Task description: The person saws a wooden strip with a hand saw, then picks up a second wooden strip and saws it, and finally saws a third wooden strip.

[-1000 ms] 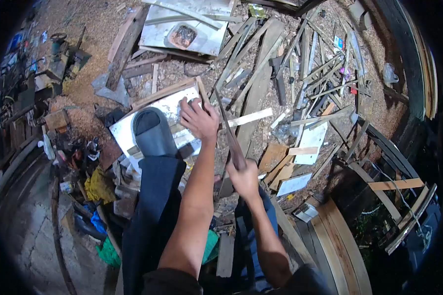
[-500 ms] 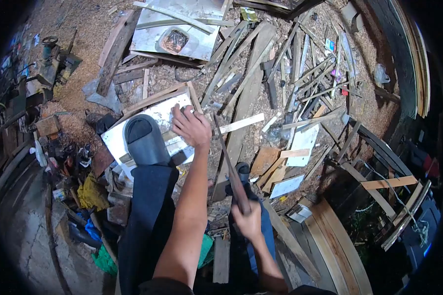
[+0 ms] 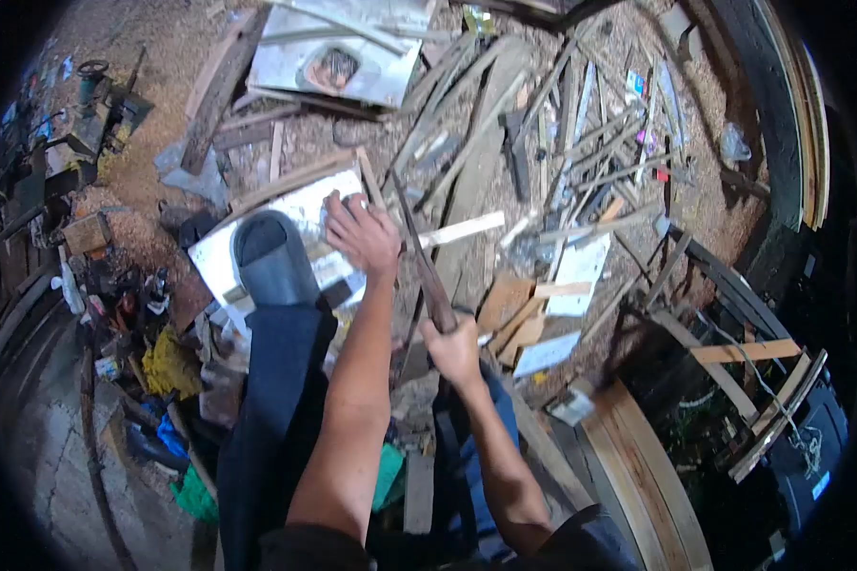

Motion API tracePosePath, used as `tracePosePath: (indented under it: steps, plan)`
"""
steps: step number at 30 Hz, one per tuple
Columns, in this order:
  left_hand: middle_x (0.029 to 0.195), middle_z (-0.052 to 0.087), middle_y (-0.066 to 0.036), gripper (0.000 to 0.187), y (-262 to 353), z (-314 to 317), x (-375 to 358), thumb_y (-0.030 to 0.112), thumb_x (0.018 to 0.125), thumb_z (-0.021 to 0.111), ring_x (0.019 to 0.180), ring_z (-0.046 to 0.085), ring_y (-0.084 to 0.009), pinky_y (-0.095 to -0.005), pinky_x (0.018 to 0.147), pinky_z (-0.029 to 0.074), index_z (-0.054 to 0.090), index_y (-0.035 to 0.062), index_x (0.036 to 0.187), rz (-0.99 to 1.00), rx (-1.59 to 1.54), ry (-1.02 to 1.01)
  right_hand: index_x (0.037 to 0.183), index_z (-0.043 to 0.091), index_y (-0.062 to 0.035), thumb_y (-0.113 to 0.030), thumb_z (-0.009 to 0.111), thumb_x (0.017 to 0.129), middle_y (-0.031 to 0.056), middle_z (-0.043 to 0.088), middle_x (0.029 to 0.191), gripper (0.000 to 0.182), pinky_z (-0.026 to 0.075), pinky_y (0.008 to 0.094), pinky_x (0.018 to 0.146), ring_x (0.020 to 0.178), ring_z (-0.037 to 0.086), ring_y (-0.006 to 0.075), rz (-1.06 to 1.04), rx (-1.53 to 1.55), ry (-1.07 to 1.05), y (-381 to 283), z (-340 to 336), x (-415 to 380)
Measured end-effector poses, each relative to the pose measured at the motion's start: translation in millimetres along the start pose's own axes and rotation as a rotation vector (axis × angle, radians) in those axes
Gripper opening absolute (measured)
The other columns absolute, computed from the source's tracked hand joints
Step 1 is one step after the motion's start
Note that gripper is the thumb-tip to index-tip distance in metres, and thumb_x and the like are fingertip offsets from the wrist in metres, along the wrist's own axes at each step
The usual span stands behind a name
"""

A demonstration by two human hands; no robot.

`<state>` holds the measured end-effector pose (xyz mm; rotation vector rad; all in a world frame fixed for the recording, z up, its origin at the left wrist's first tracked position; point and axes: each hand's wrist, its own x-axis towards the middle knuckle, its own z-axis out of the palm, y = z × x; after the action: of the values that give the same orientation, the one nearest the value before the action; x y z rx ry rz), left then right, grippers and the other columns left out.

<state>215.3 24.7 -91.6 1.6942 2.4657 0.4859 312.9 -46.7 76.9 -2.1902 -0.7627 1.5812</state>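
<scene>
**Saw across the wooden strip, at the middle of the frame**

The step in hand looks to be cutting a thin wooden strip (image 3: pixel 462 228). It lies slantwise at the centre of the frame, over a white board (image 3: pixel 215 265), its pale end sticking out to the right. The right hand (image 3: pixel 454 352), just below centre, is wrapped around the handle of a long saw (image 3: pixel 423 271), whose blade points up and slightly left across the strip. Whether its teeth touch the wood cannot be told from this angle.

The left hand (image 3: pixel 362 233) grasps no tool; it lies palm down over the strip and board, fingers spread, seemingly pressing. Left of it, a foot in a black sandal (image 3: pixel 281 262) stands over the strip on the board. As a judgement, the next move calls for a straight, even stroke, strip pinned firmly, left fingers clear of the blade.
</scene>
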Motion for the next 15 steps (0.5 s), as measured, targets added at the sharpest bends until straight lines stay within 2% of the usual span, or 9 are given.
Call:
tracePosePath:
  steps: [1,2,3,5,7,10,12,13,15]
  plan:
    - [0.132,0.043,-0.017,0.026,-2,-6,-4,0.015,0.081,0.051,0.123,0.038,-0.0359,-0.0490,0.097,0.027,0.052,0.0085,0.106,0.004,0.002,-0.015,0.096,0.067,-0.0033,-0.018,0.062,0.081,0.0213,0.059,0.065,0.022,0.048,0.0405,0.055,0.060,0.062,0.0354,-0.200,-0.264,-0.013,19,-5,-30]
    - [0.132,0.043,-0.017,0.027,4,3,11,0.015,0.080,0.051,0.124,0.037,-0.0361,-0.0488,0.097,0.027,0.052,0.0084,0.107,0.009,-0.016,0.014,0.110,0.065,-0.0054,-0.014,0.061,0.080,0.0195,0.059,0.064,0.031,0.048,0.0375,0.054,0.057,0.063,0.0314,-0.298,-0.268,0.076,20,-14,-66]
    - [0.132,0.043,-0.017,0.028,3,2,9,0.016,0.080,0.052,0.124,0.037,-0.0363,-0.0486,0.098,0.027,0.052,0.0083,0.107,0.005,-0.014,0.006,0.121,0.060,-0.0052,-0.011,0.060,0.080,0.0190,0.058,0.062,0.042,0.046,0.0357,0.052,0.054,0.063,0.0295,-0.171,0.000,0.041,28,-20,-99]
    - [0.132,0.043,-0.017,0.029,6,6,15,0.017,0.080,0.052,0.125,0.037,-0.0359,-0.0479,0.097,0.027,0.052,0.0077,0.108,0.006,-0.001,0.018,0.108,0.064,-0.0012,-0.012,0.060,0.081,0.0190,0.057,0.061,0.029,0.045,0.0348,0.051,0.055,0.065,0.0238,-0.149,-0.155,0.028,37,-24,-78]
    - [0.132,0.043,-0.016,0.028,4,1,8,0.017,0.081,0.052,0.125,0.037,-0.0352,-0.0478,0.098,0.027,0.052,0.0073,0.107,0.005,-0.012,0.002,0.075,0.059,0.0055,-0.015,0.060,0.083,0.0171,0.054,0.056,0.022,0.045,0.0334,0.050,0.052,0.063,0.0203,-0.025,-0.150,0.014,9,7,11]
    - [0.134,0.042,-0.016,0.028,7,-3,7,0.017,0.081,0.054,0.126,0.037,-0.0357,-0.0483,0.100,0.028,0.053,0.0080,0.108,-0.019,0.041,-0.049,0.078,0.061,0.0060,-0.015,0.059,0.083,0.0157,0.054,0.055,0.021,0.045,0.0345,0.049,0.050,0.059,0.0195,-0.025,-0.011,0.026,2,3,8]
    - [0.133,0.044,-0.017,0.029,6,2,11,0.016,0.081,0.055,0.128,0.038,-0.0367,-0.0487,0.101,0.028,0.052,0.0085,0.109,-0.018,0.016,-0.018,0.096,0.066,0.0022,-0.008,0.059,0.080,0.0147,0.052,0.055,0.021,0.045,0.0336,0.051,0.051,0.058,0.0187,-0.276,-0.089,0.061,28,-26,-59]
    - [0.133,0.044,-0.017,0.029,5,-3,4,0.016,0.081,0.055,0.128,0.038,-0.0367,-0.0487,0.101,0.028,0.052,0.0085,0.109,-0.025,0.019,-0.031,0.101,0.067,-0.0008,-0.008,0.060,0.078,0.0153,0.051,0.055,0.025,0.045,0.0339,0.051,0.048,0.057,0.0231,-0.085,0.070,0.052,27,-33,-94]
    - [0.132,0.045,-0.017,0.028,6,-1,9,0.014,0.081,0.054,0.127,0.038,-0.0365,-0.0493,0.102,0.028,0.052,0.0087,0.109,0.009,-0.027,0.014,0.096,0.067,0.0012,-0.011,0.060,0.079,0.0114,0.051,0.053,0.022,0.045,0.0335,0.051,0.049,0.057,0.0203,-0.123,-0.175,0.027,30,-23,-68]
